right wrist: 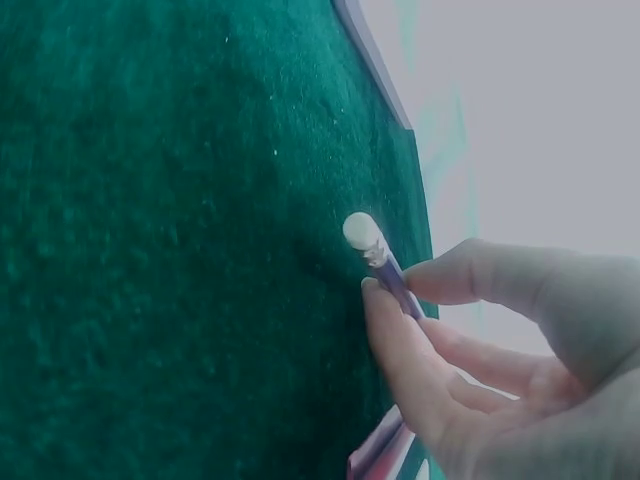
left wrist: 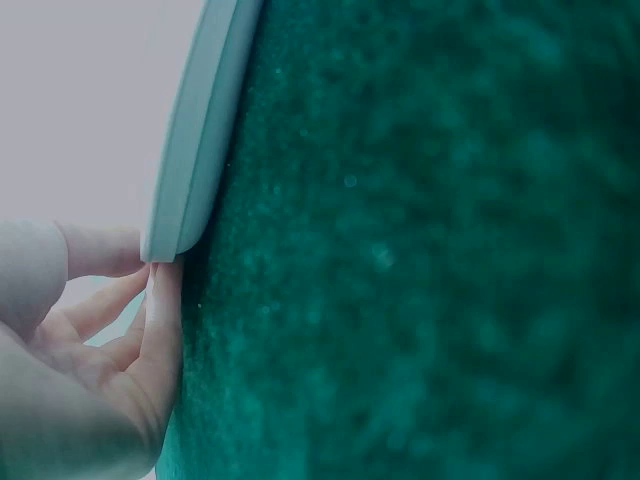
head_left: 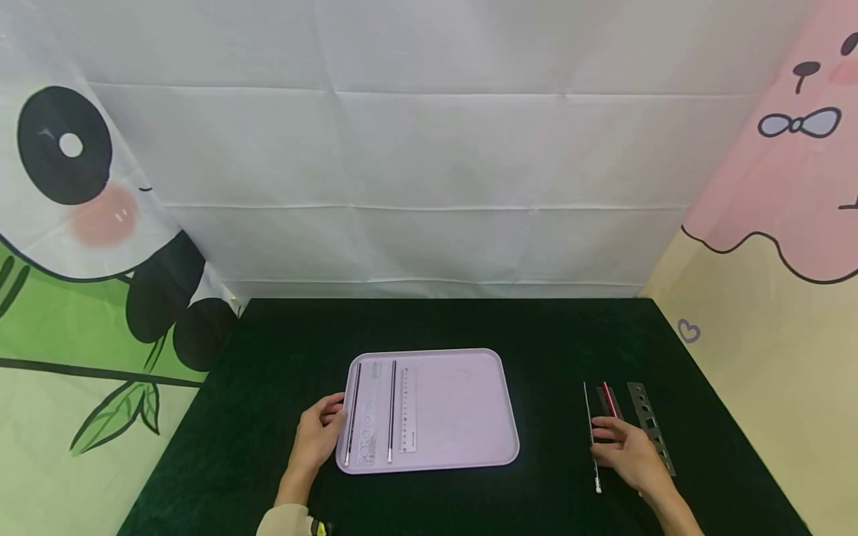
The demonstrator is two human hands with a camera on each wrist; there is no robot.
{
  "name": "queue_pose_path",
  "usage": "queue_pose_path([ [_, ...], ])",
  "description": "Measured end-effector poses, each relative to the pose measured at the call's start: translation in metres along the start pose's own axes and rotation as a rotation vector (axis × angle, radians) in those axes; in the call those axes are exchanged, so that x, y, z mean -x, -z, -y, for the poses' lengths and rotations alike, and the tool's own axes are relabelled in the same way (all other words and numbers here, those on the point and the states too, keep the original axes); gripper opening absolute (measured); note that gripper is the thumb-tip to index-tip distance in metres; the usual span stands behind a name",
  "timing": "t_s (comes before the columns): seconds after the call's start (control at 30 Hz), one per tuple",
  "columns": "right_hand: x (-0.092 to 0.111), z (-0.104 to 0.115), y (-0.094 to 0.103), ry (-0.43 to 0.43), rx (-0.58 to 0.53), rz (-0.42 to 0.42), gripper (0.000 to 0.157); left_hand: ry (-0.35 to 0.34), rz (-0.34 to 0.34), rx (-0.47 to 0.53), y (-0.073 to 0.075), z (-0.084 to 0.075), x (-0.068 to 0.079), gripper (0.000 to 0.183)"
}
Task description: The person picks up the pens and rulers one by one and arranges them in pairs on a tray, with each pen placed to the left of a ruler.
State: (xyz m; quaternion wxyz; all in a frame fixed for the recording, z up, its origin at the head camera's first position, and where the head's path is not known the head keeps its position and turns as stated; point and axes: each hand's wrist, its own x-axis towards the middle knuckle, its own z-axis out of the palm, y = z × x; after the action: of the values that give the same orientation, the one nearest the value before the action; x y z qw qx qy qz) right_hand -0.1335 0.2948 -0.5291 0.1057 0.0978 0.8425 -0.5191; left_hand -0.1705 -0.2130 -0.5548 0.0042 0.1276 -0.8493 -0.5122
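My left hand (head_left: 318, 432) pinches the left rim of the pale pink tray (head_left: 462, 417), thumb on one side and fingers on the other in the left wrist view. On the tray lie two dark pencils, the left pencil (head_left: 353, 409) and the right pencil (head_left: 392, 409), a clear stencil ruler (head_left: 368, 424) and a clear ruler (head_left: 409, 417). To the right, my right hand (head_left: 626, 450) pinches a slim pencil (head_left: 589, 417) between thumb and fingers. Its white eraser end (right wrist: 361, 231) shows in the right wrist view.
Beside the right hand lie a red stick-like item (head_left: 608, 398) with a dark strip (head_left: 601, 402), partly hidden by the hand, and a grey stencil ruler (head_left: 646, 417) with holes. Dark green cloth (head_left: 550, 335) covers the table; a white sheet (head_left: 429, 149) hangs behind it.
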Motion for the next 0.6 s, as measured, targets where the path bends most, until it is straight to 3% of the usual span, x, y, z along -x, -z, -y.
queue_pose_path([
  [0.6, 0.001, 0.012, -0.007, -0.018, -0.103, 0.038, 0.059, 0.004, 0.018, 0.005, 0.002, -0.001, 0.001, 0.039],
])
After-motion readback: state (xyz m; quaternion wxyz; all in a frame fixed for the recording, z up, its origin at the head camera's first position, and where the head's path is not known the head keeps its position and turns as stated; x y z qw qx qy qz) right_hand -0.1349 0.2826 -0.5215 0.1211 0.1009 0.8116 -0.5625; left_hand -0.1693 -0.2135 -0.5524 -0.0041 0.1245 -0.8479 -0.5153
